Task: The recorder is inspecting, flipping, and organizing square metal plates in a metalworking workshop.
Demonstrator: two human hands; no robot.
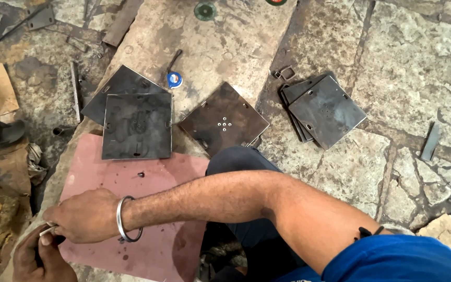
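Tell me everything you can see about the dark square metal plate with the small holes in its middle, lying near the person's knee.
The dark square metal plate lies flat on the stone floor, turned cornerwise like a diamond. It looks like thin steel, dull brown-black with rusty patches. A small cluster of bright holes sits at its centre, and small slots show near some corners. Its lower corner lies next to the person's dark-clothed knee; contact cannot be told. Neither hand touches it.

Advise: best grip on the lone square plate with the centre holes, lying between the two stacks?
Probably pinch the drilled square plate at its near corner, coming from the knee side. It lies flat, turned diamond-wise, and that corner seems to overhang the slab edge, leaving room underneath for fingers.
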